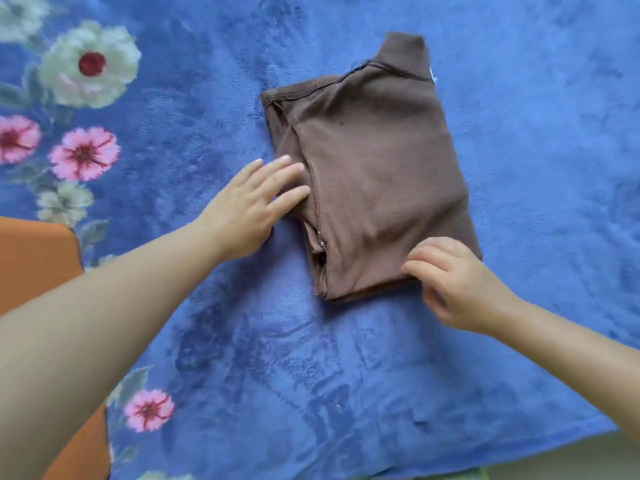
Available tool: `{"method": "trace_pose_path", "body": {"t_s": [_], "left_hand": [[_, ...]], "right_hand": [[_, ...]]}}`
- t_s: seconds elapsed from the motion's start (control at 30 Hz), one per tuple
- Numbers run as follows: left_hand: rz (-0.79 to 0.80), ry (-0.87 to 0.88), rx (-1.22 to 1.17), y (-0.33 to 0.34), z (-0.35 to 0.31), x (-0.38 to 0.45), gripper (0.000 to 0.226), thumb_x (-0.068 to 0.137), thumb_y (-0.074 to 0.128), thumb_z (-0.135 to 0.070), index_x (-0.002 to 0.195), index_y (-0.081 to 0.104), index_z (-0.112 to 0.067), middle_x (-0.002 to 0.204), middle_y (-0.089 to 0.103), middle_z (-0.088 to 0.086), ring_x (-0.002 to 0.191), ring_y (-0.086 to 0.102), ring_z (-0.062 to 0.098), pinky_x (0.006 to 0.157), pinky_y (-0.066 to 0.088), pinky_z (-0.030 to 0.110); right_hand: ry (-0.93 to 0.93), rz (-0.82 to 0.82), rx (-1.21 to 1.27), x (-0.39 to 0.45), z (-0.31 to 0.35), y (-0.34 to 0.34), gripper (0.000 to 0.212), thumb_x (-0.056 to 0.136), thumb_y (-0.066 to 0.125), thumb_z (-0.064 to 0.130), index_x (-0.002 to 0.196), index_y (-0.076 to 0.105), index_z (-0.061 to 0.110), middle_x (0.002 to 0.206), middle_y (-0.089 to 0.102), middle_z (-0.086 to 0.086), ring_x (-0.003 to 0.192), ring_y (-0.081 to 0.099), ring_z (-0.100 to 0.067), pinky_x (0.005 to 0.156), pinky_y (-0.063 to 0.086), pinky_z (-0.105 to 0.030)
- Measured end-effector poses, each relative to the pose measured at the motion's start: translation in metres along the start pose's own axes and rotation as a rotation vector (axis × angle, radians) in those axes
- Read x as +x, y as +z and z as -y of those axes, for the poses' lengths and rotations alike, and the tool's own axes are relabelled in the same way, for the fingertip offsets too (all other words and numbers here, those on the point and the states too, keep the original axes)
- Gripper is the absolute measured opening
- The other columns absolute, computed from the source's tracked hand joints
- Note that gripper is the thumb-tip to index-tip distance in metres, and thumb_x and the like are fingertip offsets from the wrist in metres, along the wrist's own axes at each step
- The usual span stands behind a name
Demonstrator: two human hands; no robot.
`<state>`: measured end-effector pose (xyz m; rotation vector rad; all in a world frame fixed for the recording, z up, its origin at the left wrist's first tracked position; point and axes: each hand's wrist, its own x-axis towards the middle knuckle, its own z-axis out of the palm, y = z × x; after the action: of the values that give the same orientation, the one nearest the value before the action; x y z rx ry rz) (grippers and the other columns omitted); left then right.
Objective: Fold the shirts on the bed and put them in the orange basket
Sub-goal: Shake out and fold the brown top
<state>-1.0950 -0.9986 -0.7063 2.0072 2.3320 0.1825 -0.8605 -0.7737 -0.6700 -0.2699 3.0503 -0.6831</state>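
Note:
A brown shirt lies folded into a compact rectangle on the blue blanket, collar pointing away from me. My left hand lies flat at the shirt's left edge, its straight fingertips touching the folded seam. My right hand is at the near right corner of the shirt, fingers loosely curled over the edge; whether it pinches the cloth is not clear. Part of the orange basket shows at the left edge, behind my left forearm.
The blue fleece blanket with pink and white flowers on its left side covers the bed. Its near edge runs along the bottom right, where a pale floor strip shows.

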Motion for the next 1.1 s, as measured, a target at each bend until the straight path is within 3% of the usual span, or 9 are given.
{"method": "trace_pose_path", "body": {"t_s": [0.1, 0.2, 0.3, 0.47, 0.67, 0.73, 0.87, 1.0, 1.1], "left_hand": [[-0.065, 0.071, -0.034, 0.009, -0.023, -0.004, 0.054, 0.076, 0.022, 0.001, 0.128, 0.037, -0.009, 0.139, 0.029, 0.012, 0.144, 0.003, 0.021, 0.115, 0.006, 0.036], [-0.187, 0.031, -0.082, 0.014, -0.035, 0.005, 0.032, 0.098, 0.014, -0.004, 0.108, 0.044, -0.008, 0.131, 0.036, 0.013, 0.130, 0.032, 0.031, 0.113, 0.014, 0.038], [-0.270, 0.014, -0.076, 0.017, -0.041, 0.020, 0.024, 0.101, 0.019, -0.008, 0.095, 0.043, -0.008, 0.124, 0.039, 0.014, 0.121, 0.039, 0.032, 0.111, 0.018, 0.040], [-0.328, -0.057, -0.095, 0.023, -0.046, 0.037, 0.022, 0.100, 0.021, -0.007, 0.096, 0.042, -0.007, 0.121, 0.040, 0.014, 0.117, 0.041, 0.032, 0.111, 0.018, 0.039], [-0.040, 0.033, -0.115, 0.019, -0.040, 0.039, 0.043, 0.072, 0.039, -0.022, 0.115, 0.046, -0.019, 0.118, 0.062, 0.012, 0.119, 0.038, 0.027, 0.108, 0.018, 0.035], [0.000, -0.022, -0.278, 0.011, -0.047, 0.037, 0.042, 0.072, 0.038, -0.021, 0.113, 0.047, -0.021, 0.114, 0.065, 0.008, 0.119, 0.039, 0.022, 0.106, 0.021, 0.033], [0.127, -0.508, -1.021, -0.001, -0.061, 0.023, 0.036, 0.073, 0.054, -0.036, 0.103, 0.059, -0.018, 0.097, 0.066, -0.011, 0.107, 0.056, 0.000, 0.096, 0.036, 0.017], [0.100, -1.098, -1.587, -0.017, -0.059, 0.053, 0.021, 0.069, 0.067, -0.023, 0.069, 0.050, -0.010, 0.044, 0.051, -0.010, 0.041, 0.047, 0.005, 0.043, 0.034, 0.014], [0.020, -1.370, -1.603, -0.026, -0.056, 0.080, 0.016, 0.089, 0.049, -0.012, 0.075, 0.055, -0.015, 0.045, 0.059, -0.008, 0.043, 0.057, 0.006, 0.045, 0.043, 0.016]], "right_hand": [[0.044, -0.069, -0.283, -0.014, -0.049, -0.024, 0.054, 0.070, 0.037, -0.005, 0.121, 0.045, 0.012, 0.119, 0.056, -0.011, 0.111, 0.044, -0.029, 0.097, 0.031, -0.039], [0.017, 0.033, -0.503, -0.014, -0.089, -0.035, 0.079, 0.066, 0.038, -0.009, 0.138, 0.025, 0.022, 0.140, 0.033, -0.007, 0.127, 0.031, -0.032, 0.104, 0.021, -0.043], [-0.107, 0.095, -0.578, 0.004, -0.112, -0.032, 0.066, 0.081, 0.017, -0.007, 0.139, 0.021, 0.024, 0.143, 0.030, -0.008, 0.129, 0.030, -0.031, 0.103, 0.023, -0.048], [-0.331, 0.181, -0.535, 0.043, -0.118, -0.021, 0.053, 0.091, 0.009, 0.002, 0.132, 0.039, 0.018, 0.136, 0.051, -0.010, 0.124, 0.048, -0.031, 0.102, 0.025, -0.047], [-0.302, 0.327, -0.191, 0.054, -0.130, -0.034, 0.060, 0.068, 0.066, 0.004, 0.123, 0.044, 0.016, 0.127, 0.058, -0.014, 0.125, 0.042, -0.025, 0.097, 0.026, -0.060], [-0.206, 0.386, 0.045, 0.055, -0.122, -0.046, 0.051, 0.075, 0.059, 0.028, 0.124, 0.051, 0.016, 0.125, 0.059, -0.007, 0.125, 0.042, -0.016, 0.101, 0.029, -0.051], [0.249, 0.737, 0.698, 0.059, -0.116, -0.080, 0.040, 0.065, 0.055, 0.043, 0.104, 0.064, 0.042, 0.107, 0.063, 0.025, 0.102, 0.054, 0.010, 0.086, 0.039, -0.004], [0.675, 0.588, 1.075, 0.064, -0.124, -0.069, 0.064, 0.049, 0.077, 0.059, 0.101, 0.063, 0.025, 0.091, 0.068, 0.017, 0.085, 0.062, 0.003, 0.074, 0.047, -0.014], [1.015, 0.383, 1.032, 0.082, -0.114, -0.052, 0.031, 0.086, 0.056, 0.045, 0.097, 0.061, 0.017, 0.078, 0.061, 0.003, 0.071, 0.056, -0.012, 0.060, 0.042, -0.023]]}}
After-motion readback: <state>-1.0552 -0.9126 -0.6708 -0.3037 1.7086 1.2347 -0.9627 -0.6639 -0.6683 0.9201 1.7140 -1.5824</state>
